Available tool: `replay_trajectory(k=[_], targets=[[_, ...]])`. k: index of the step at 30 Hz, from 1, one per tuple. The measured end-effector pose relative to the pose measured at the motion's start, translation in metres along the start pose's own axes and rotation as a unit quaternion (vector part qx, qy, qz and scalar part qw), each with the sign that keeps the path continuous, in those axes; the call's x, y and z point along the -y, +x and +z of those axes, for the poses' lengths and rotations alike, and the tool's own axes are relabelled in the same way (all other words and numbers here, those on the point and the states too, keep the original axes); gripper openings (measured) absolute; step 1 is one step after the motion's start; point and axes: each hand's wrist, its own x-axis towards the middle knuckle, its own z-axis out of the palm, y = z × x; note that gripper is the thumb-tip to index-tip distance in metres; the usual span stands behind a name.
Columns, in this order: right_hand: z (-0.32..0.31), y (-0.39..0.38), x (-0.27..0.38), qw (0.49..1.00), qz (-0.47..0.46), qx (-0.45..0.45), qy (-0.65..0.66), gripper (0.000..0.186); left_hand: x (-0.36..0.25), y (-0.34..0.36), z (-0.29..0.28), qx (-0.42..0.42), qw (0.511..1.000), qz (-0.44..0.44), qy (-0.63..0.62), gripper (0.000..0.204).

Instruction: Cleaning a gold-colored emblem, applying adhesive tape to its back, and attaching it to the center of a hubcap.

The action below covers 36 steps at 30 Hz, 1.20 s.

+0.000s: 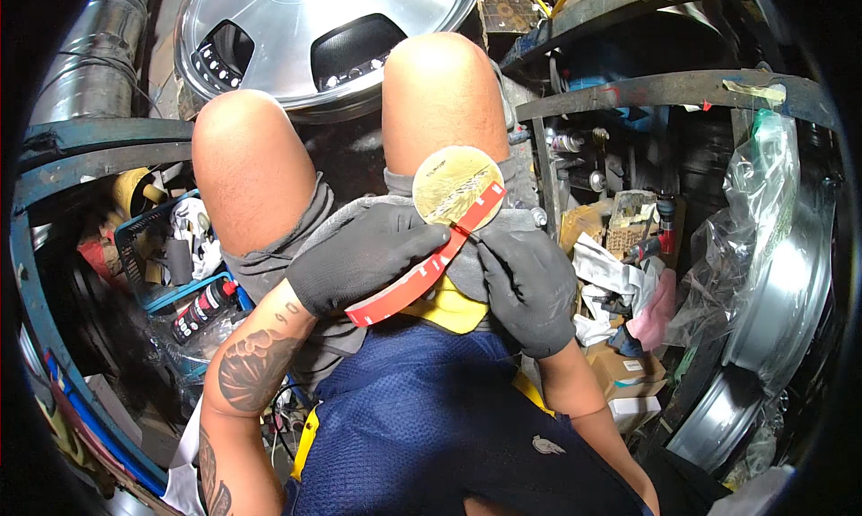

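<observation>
My left hand (378,257), in a dark grey glove, is closed on a red-backed tape strip (389,302) with small white printed marks. The strip curves down-left and also runs up across a round, pale gold disc (442,182) with a darker streak. My right hand (525,294), gloved the same, pinches the strip just below the disc with thumb and finger. Under my hands lie a grey cloth (349,217) and a yellow cloth (446,309) on my lap. My fingers hide part of the strip and the disc's lower edge.
A large polished wheel (278,26) lies beyond my knees. A blue crate (144,282) with bottles and rags is at left. At right stand metal racks (664,83), silver rims (772,309), plastic wrap (754,184), cloths (602,273) and cardboard boxes (628,372).
</observation>
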Motion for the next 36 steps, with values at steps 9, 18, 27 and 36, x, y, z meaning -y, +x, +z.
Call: replay_trajectory(k=[9,18,27,36], targets=[[0.000,-0.003,0.000,1.000,-0.008,0.017,-0.014,0.029,-0.002,0.001,-0.007,0.054,0.997,-0.043,-0.034,0.030],[0.006,-0.014,-0.007,0.998,-0.035,0.026,-0.034,0.032,-0.001,0.003,-0.002,0.052,0.998,-0.036,-0.003,0.035],[-0.012,-0.039,-0.011,0.999,-0.007,0.010,-0.035,0.027,0.012,0.000,0.000,0.091,0.994,0.008,0.058,0.018],[0.035,0.016,-0.010,0.972,0.174,-0.097,0.123,0.036,-0.023,0.010,-0.014,0.088,0.892,-0.359,-0.261,0.035]])
